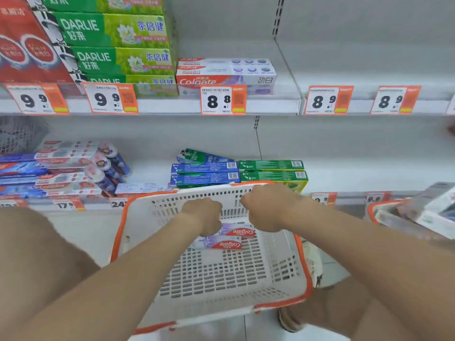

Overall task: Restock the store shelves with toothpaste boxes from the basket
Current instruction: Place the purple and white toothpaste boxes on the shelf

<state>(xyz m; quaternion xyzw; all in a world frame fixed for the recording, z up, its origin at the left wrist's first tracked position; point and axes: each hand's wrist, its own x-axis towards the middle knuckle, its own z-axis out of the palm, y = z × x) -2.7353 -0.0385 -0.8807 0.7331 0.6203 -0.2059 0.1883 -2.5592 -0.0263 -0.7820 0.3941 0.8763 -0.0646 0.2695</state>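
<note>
A white basket [221, 279] with an orange rim sits low in front of the shelving, its far edge just under the lip of the lower shelf [344, 183]. Two Colgate boxes [229, 243] lie side by side on its slotted floor near the far wall, logos upside down to the camera.

Both hands reach down over them. The left hand [204, 216] covers the left end of the farther box and the right hand [268, 210] covers its right end. The fingers of each curl downward behind the knuckles, out of sight, so I cannot tell whether either has hold of a box.

On the upper shelf [172, 105] a short Colgate stack [226, 75] stands behind the 8.8 price tag [222, 100], touching the taller green Darlie boxes [110, 43] on its left. To its right, bare shelf board runs on past the shelf joint. On the lower shelf, blue boxes [204, 173] and green boxes [273, 172] sit just beyond the basket's far rim, with open board to their right. A second basket [374, 212] shows at the right edge.
</note>
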